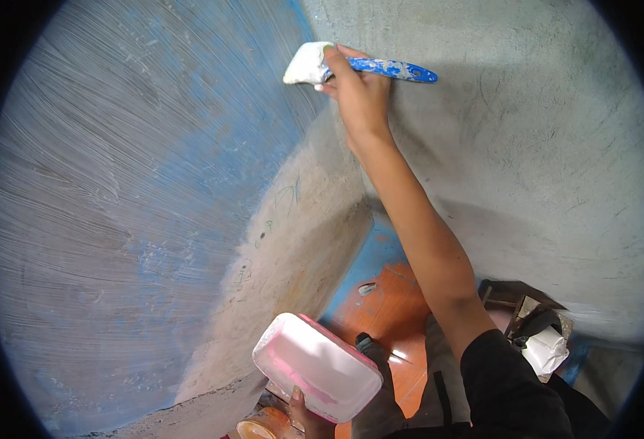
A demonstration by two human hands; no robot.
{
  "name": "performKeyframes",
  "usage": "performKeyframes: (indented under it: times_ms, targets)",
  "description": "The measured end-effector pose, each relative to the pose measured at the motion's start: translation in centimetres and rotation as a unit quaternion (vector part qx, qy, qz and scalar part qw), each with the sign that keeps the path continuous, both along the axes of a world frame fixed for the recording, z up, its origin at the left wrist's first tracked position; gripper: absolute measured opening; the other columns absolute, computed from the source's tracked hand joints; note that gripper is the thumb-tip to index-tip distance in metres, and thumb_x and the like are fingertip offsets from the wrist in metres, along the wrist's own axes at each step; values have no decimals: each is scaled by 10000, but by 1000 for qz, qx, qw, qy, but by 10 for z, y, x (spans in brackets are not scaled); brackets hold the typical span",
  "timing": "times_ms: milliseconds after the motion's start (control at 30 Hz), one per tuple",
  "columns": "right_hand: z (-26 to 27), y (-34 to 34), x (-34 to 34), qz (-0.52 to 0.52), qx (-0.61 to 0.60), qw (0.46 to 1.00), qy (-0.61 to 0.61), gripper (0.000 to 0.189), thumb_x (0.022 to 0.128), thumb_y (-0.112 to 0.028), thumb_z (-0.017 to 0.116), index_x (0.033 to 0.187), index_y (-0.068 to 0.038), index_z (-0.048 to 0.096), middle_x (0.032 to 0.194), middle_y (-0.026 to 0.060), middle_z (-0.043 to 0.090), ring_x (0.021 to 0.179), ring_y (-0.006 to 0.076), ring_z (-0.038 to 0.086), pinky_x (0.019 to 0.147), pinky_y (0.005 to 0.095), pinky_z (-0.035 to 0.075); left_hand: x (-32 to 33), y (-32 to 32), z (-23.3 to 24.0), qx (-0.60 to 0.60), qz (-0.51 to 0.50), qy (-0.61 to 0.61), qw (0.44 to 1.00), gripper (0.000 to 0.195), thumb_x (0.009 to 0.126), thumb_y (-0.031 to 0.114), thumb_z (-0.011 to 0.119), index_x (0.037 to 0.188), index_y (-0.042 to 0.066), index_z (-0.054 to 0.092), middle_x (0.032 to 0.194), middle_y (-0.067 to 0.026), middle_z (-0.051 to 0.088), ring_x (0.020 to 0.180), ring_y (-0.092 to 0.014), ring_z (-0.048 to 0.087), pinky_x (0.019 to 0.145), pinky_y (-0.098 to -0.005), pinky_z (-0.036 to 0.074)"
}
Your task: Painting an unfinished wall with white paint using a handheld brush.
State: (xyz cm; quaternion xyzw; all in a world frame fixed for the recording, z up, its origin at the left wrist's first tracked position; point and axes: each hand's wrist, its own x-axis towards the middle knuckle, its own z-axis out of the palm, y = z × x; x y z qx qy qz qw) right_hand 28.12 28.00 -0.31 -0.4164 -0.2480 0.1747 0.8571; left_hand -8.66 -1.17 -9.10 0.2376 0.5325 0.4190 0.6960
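My right hand (357, 82), at the upper middle, grips a paintbrush with a blue, paint-spotted handle (398, 69). White paint coats its bristles (306, 63), which point left against the wall near the corner. Low in the view, my left hand (302, 411) holds the near edge of a rectangular plastic tub (322, 365) with white paint and pink smears inside; most of its fingers are hidden beneath. The left wall (135, 164) bears streaky grey-blue brush strokes over blue, beside a bare, beige strip (278, 236) with scribbles.
A grey plastered wall (536, 137) stands to the right. Below are an orange tiled floor (379, 296) with a blue edge and a small loose piece (366, 289). A wooden stand (525, 310) with a crumpled white item (546, 351) is at lower right, an orange container (264, 425) at the bottom.
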Motion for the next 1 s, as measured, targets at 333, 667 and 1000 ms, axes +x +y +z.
performKeyframes:
  times_ms: [333, 667, 1000]
  targets:
    - [-266, -22, 3, 44, -143, 915, 375, 410, 964, -216, 694, 1308, -30, 572, 1265, 103, 631, 1118, 234, 647, 909, 359, 555, -88, -1, -109, 81, 21, -328, 941, 824, 866, 535, 581, 1499, 67, 336, 1384, -144, 466, 1279, -336, 486, 1044, -506, 435]
    - [-41, -1, -11, 42, -83, 990, 104, 331, 990, -223, 671, 1204, 30, 667, 1062, 104, 706, 915, 182, 684, 778, 316, 561, -24, -17, -31, 24, 43, 56, 997, 812, 867, 549, 568, 1483, 66, 354, 1383, -135, 467, 1282, -329, 475, 1043, -504, 433]
    - [-201, 2, -4, 12, -106, 918, 382, 472, 963, -241, 710, 1270, 85, 564, 1167, 155, 659, 980, 216, 686, 833, 336, 601, -33, -26, -71, -7, 55, -27, 998, 822, 879, 513, 593, 1487, 20, 342, 1400, -174, 454, 1290, -368, 462, 1068, -520, 402]
